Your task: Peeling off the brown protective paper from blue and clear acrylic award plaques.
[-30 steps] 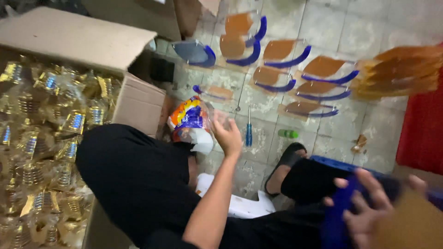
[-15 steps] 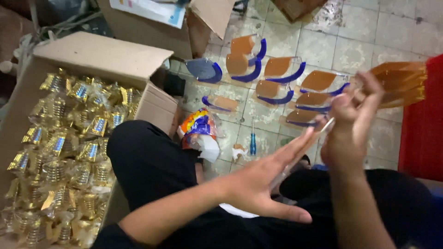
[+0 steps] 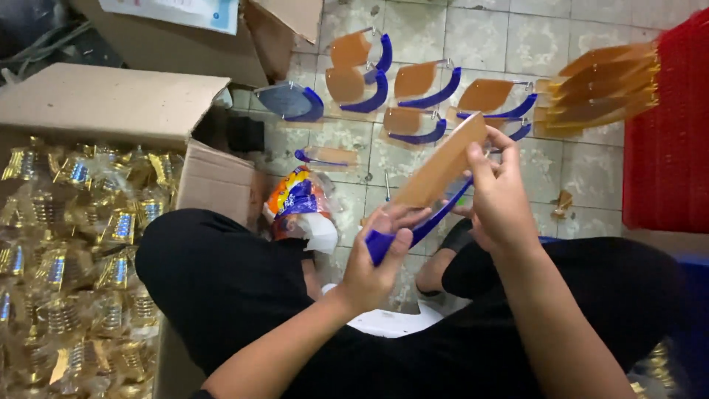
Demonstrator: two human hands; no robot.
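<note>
I sit cross-legged on a tiled floor in black trousers. Both hands hold one flat brown panel point(image 3: 443, 164) with a curved blue plastic strip point(image 3: 413, 230) along its lower edge, raised above my knees. My left hand point(image 3: 378, 258) grips the blue strip's lower end. My right hand point(image 3: 498, 193) pinches the panel's upper right edge. Several similar brown panels with blue strips point(image 3: 413, 89) lie spread on the floor beyond my hands.
An open cardboard box point(image 3: 96, 103) at left is full of gold-wrapped pieces point(image 3: 66, 251). A colourful plastic bag point(image 3: 299, 207) lies by my left knee. A stack of brown panels point(image 3: 602, 85) sits beside a red crate point(image 3: 668, 133) at right. Another cardboard box point(image 3: 192, 33) stands behind.
My left hand came back from the bag on the floor and joined the right hand. Both now hold the brown panel with the blue strip, lifted in front of me.
</note>
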